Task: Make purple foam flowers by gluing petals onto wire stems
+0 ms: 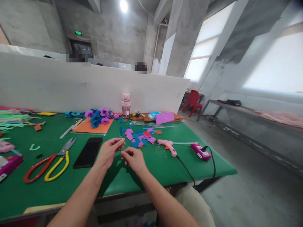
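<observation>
Both hands hover close together above the green table (146, 170). The left hand (109, 152) curls, fingertips pinched, perhaps on something too thin to make out. The right hand (134, 158) is loosely curled, apparently holding nothing. Just beyond lie paper scraps (140, 137), a black phone (88, 152), and a pink glue gun (167, 145).

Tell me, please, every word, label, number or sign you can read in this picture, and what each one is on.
No text can be read here.
Green lit sign above the far doorway: too small to read.
Pink bottle: any print is blurred.
Pink box by the glue gun: its label is too small.
Pink pack at the table's left edge: its label is blurred.
Black phone: screen dark.
</observation>
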### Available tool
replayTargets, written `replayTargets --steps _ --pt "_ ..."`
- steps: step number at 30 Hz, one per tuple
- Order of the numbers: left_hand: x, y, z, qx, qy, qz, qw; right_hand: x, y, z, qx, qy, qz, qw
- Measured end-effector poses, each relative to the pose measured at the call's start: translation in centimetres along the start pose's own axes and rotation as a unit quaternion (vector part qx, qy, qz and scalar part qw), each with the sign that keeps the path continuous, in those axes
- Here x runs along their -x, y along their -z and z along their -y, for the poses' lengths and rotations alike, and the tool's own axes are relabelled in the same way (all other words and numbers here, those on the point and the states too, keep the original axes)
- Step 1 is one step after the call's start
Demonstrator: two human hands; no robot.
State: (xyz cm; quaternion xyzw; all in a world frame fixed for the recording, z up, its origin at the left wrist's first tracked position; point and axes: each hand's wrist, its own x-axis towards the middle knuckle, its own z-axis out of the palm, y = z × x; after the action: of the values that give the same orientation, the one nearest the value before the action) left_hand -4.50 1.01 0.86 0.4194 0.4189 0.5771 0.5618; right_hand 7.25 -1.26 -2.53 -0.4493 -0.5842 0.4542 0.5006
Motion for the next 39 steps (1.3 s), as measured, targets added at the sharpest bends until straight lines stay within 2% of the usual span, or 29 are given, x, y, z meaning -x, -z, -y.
replayTargets --steps 4,7,10,13,15,17,20,22,25,28,34,37,39 --pt "0.0 0.3 -0.2 0.021 0.004 -0.031 0.999 0.7 0.1 0.0 0.043 0.014 0.034 0.998" --pt "-0.4 0.5 -0.2 0.045 -0.017 -0.058 0.997 0.9 2.5 0.3 0.145 0.061 0.009 0.988" --pt "-0.6 0.4 0.1 0.041 -0.02 -0.052 0.998 -0.2 7.0 0.9 0.275 0.124 -0.062 0.951" --pt "-0.6 -0.1 0.7 0.04 -0.023 -0.041 0.998 -3.0 11.7 1.9 0.376 0.189 -0.104 0.901" --pt "-0.6 -0.5 1.0 0.045 -0.031 -0.036 0.998 -5.3 14.0 2.7 0.468 0.161 -0.09 0.864" --pt "-0.6 -0.8 1.2 0.05 -0.042 -0.03 0.997 -7.5 15.4 3.4 0.518 0.124 -0.081 0.843" --pt "-0.9 -0.9 1.5 0.048 -0.056 -0.019 0.997 -10.2 16.0 3.7 0.553 0.112 -0.051 0.824" --pt "-1.0 -0.8 1.8 0.04 -0.06 -0.016 0.997 -11.6 16.1 3.6 0.571 0.072 -0.043 0.816" --pt "-1.1 -0.6 1.9 0.023 -0.058 -0.015 0.998 -13.4 16.3 3.1 0.575 0.033 -0.05 0.816" --pt "-0.9 -0.5 1.8 0.008 -0.046 -0.017 0.999 -14.9 16.5 2.1 0.574 0.014 -0.024 0.819" --pt "-0.6 -0.6 1.6 -0.017 -0.035 -0.024 0.999 -17.2 14.7 -1.0 0.57 -0.007 0.025 0.821" --pt "-0.6 -0.5 1.7 -0.019 -0.036 -0.031 0.999 -18.4 14.0 -1.6 0.56 0.002 0.008 0.828" --pt "-0.7 -0.4 1.7 -0.021 -0.039 -0.042 0.998 -19.2 14.5 -1.3 0.556 0.009 -0.021 0.831"
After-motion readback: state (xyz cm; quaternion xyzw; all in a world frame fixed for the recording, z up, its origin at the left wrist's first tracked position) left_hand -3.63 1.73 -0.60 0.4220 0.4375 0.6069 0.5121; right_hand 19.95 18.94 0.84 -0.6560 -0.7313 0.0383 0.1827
